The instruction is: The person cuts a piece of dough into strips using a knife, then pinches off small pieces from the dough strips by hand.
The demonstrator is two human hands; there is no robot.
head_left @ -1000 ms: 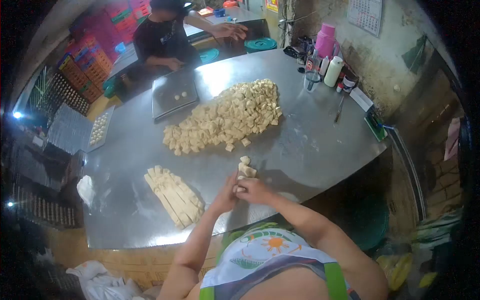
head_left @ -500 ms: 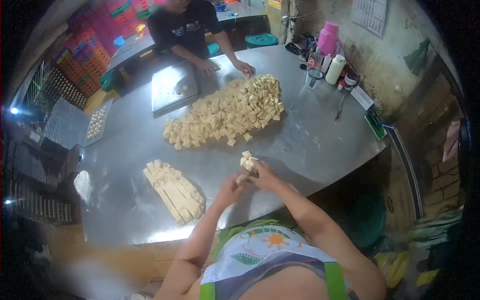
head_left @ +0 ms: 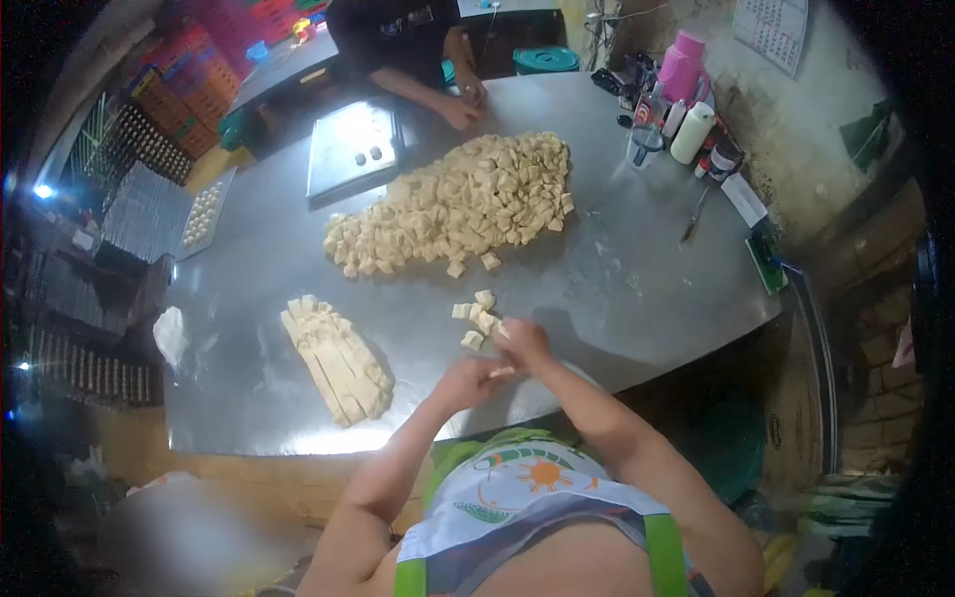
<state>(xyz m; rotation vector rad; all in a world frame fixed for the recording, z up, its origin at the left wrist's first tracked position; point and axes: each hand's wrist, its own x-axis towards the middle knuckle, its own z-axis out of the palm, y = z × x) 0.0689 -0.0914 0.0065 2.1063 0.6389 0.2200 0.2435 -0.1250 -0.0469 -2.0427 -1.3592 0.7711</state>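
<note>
My left hand (head_left: pixel 474 384) is closed at the near edge of the steel table, with a pale bit of dough showing at its fingertips. Just above and to the right, my right hand (head_left: pixel 522 343) has its fingers curled over a piece of dough (head_left: pixel 502 329). Several cut dough pieces (head_left: pixel 484 320) lie loose right beyond my fingers. On the left rests a slab of dough (head_left: pixel 343 373) sliced into long strips, with small pieces along its far end. A large heap of dough chunks (head_left: pixel 463 204) covers the table's middle.
Across the steel table (head_left: pixel 249 298), a person (head_left: pixel 398 50) in dark clothing stands by a metal tray (head_left: pixel 348 169) with dough balls. White flour (head_left: pixel 169 336) lies at the left edge. A pink thermos (head_left: pixel 681 68), bottles and a knife-like tool (head_left: pixel 693 217) sit at the right.
My hands have drawn slightly nearer my body, and more loose dough pieces lie beyond them. The other person's hands have left the heap and come together. The view has shifted a little.
</note>
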